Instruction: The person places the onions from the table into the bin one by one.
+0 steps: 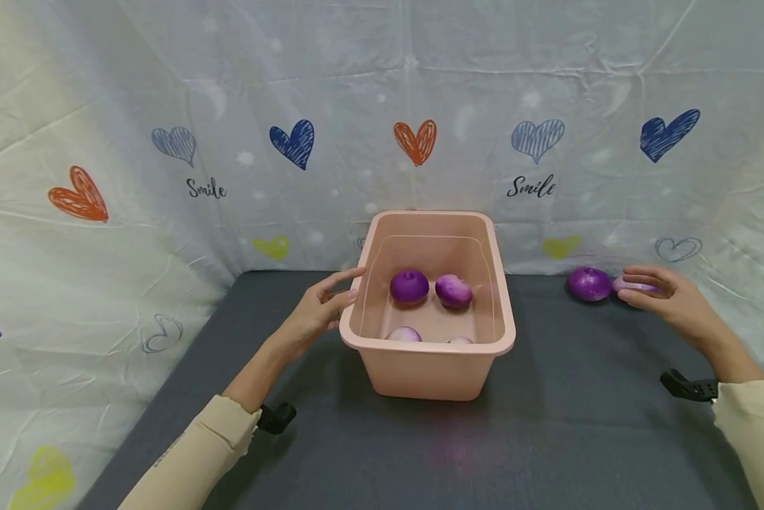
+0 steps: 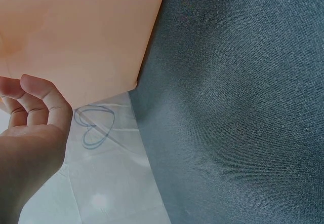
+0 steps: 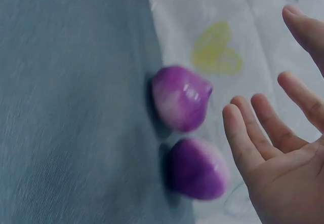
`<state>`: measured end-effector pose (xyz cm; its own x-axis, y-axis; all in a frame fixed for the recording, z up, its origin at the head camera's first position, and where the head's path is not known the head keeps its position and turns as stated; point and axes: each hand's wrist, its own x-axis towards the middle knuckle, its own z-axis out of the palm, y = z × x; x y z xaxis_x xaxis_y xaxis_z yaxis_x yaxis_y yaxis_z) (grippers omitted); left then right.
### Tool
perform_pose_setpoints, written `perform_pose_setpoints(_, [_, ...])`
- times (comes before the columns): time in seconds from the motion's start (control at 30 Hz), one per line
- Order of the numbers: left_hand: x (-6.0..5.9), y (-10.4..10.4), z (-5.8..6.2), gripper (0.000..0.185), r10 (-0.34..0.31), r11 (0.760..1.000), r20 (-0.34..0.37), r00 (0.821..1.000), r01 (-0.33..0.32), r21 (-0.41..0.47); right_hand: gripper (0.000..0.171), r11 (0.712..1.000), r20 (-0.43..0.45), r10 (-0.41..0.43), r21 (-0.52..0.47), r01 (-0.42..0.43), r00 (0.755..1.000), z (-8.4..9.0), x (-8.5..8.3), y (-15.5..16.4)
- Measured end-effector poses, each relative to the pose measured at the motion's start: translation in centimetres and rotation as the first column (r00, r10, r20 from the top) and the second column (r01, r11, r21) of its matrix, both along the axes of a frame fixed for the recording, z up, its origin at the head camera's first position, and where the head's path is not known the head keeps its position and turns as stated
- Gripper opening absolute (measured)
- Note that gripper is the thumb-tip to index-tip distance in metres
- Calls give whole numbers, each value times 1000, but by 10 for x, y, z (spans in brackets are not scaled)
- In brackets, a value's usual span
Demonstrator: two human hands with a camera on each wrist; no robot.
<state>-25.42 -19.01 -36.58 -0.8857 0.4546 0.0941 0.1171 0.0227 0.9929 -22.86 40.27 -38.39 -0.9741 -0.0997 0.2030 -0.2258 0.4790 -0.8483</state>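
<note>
A pink plastic bin [image 1: 433, 372] stands on the table with several purple onions in it, among them a dark onion [image 1: 409, 287] and a streaked onion [image 1: 453, 291]. My left hand [image 1: 315, 309] touches the bin's left rim with relaxed fingers; the left wrist view shows these fingers [image 2: 38, 102] beside its wall. At the back right lie two more onions, a glossy one [image 1: 589, 284] and a paler one [image 1: 636, 285]. Over the paler onion hovers my right hand [image 1: 678, 304], partly covering it in the head view. Its fingers are spread and hold nothing in the right wrist view.
A dark grey cloth covers the table [image 1: 407, 453]. Behind and to the left hangs a white curtain [image 1: 356, 85] printed with hearts and "Smile", meeting the table's back edge close to the bin and the loose onions.
</note>
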Motion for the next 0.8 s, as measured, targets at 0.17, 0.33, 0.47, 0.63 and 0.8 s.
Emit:
perform_pose_setpoints(0.17, [3, 1, 2, 56, -8, 1000, 9, 1000, 8, 18, 47, 996, 21, -88, 29, 88, 996, -11, 5, 18])
perform_pose_setpoints(0.33, [3, -1, 2, 56, -11, 1000, 3, 1000, 11, 16, 52, 985, -3, -173, 24, 173, 985, -22, 5, 30])
perform_pose_setpoints(0.47, [3, -1, 3, 55, -10, 1000, 1, 1000, 10, 6, 57, 980, -10, -198, 37, 198, 980, -31, 0, 36])
perform_pose_setpoints(0.63, [4, -1, 3, 53, -4, 1000, 7, 1000, 4, 3, 77, 978, 41, -199, 73, 196, 979, -36, -8, 40])
perform_pose_setpoints(0.8, [5, -1, 4, 54, -6, 1000, 16, 1000, 7, -2, 90, 978, 102, -191, 108, 180, 976, -35, -16, 42])
